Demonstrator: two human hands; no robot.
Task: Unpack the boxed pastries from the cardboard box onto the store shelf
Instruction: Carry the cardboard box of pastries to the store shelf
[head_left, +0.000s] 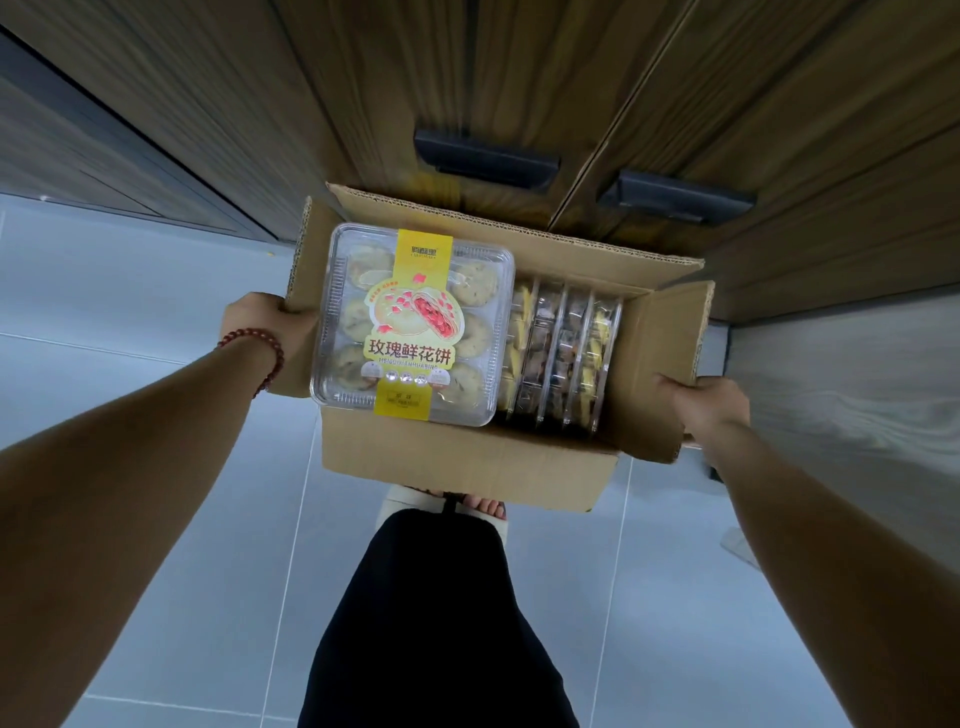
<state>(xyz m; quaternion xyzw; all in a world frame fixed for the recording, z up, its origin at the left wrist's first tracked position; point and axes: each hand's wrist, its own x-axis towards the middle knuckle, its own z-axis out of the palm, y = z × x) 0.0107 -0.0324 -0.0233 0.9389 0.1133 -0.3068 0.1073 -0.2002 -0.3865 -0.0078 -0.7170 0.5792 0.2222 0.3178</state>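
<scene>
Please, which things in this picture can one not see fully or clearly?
Head view:
Most fingers of the left hand and right hand: behind the cardboard box flaps.
The upright pastry boxes: labels unseen, lower parts hidden by the box walls.
Whatever lies under the flat pastry box: covered by it.
A foot: partly hidden by the cardboard box.

One head-worn view looks steeply down (wide-angle) at the nearby cardboard box.

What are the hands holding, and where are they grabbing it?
The cardboard box. The left hand grips its left flap and the right hand grips its right flap.
</scene>
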